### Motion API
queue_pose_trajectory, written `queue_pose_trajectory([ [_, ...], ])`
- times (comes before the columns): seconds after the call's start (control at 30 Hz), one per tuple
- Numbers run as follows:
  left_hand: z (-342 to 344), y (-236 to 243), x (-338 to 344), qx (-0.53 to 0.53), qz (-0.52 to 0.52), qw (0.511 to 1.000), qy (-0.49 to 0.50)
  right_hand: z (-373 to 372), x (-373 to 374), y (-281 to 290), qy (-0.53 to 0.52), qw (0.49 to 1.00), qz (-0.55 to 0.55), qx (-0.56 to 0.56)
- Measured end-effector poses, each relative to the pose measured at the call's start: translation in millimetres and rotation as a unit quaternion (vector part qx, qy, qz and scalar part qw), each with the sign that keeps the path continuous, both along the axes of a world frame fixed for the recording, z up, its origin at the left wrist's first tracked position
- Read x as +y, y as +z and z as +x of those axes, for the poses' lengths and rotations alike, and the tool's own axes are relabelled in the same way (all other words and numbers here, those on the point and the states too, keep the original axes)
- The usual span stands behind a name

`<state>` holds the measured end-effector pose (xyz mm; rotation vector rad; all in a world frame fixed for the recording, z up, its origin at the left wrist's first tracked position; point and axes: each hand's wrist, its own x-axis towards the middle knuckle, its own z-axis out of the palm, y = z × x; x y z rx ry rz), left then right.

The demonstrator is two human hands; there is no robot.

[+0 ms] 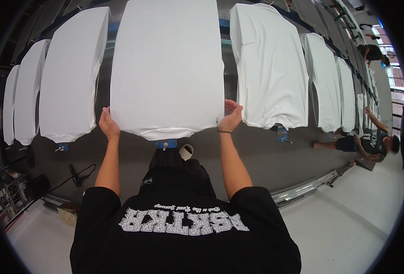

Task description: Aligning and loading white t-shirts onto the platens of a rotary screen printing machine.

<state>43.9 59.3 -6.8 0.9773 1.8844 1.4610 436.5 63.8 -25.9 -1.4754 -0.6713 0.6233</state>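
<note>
A white T-shirt (167, 68) lies stretched over the long board in front of me, its near edge rumpled above a blue metal bracket (165, 144). My left hand (109, 122) is at the shirt's left side near the front corner, fingers loosely extended upward against the edge. My right hand (230, 116) is at the matching right side, fingers apart and slightly curved, beside the edge. Neither hand visibly holds anything.
More white shirts on boards flank mine, left (67, 73) and right (270, 73). Two co-workers are at the right, one nearer (366, 144), one farther (371, 52). A metal rail (302, 187) runs behind me. Cables and equipment (21, 192) are lower left.
</note>
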Motion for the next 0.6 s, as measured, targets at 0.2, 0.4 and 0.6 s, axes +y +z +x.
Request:
queue_pose_trajectory([
  [0.2, -24.5, -3.5, 4.0, -0.108, -0.027, 0.994, 0.005, 20.3, -4.9, 17.7, 0.131, 0.924, -0.054, 0.356],
  [0.4, -11.3, 16.5, -22.4, -0.184, -0.110, 0.968, 0.130, 32.5, -66.9, 59.0, 0.290, 0.897, -0.102, -0.319],
  [0.6, 26.0, 4.2, 6.2, -0.212, -0.009, 0.947, 0.241, 1.4, -85.4, 23.7, 0.369, 0.834, -0.171, -0.374],
])
